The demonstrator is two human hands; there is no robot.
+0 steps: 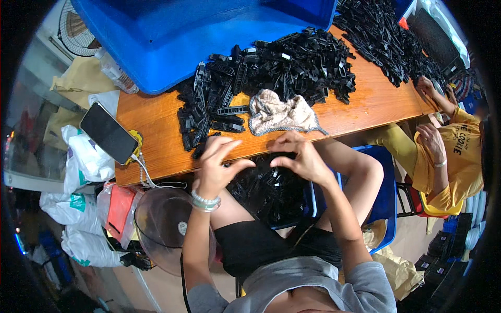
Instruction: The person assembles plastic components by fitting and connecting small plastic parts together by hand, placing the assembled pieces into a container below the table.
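Both of my hands are raised over the table's front edge, a short way apart. My left hand (216, 164) wears a pale beaded bracelet; its fingers are curved, with the thumb apart and no object visible between them. Facing it, my right hand (302, 160) has its fingers bent and the thumb spread; the dark patch in its gap looks like the black parts behind. Beyond the hands, a crumpled pinkish cloth (282, 112) lies beside a heap of small black plastic parts (302, 62). Under the hands, a bin between my legs holds more black parts (269, 195).
A large blue tub (209, 41) stands on the wooden table (151, 130). A phone (109, 133) with a white cable lies at the left corner. White bags (86, 208) and a clear round container (167, 224) stand below. At right, a person in yellow (454, 151) sits by another black heap (386, 41).
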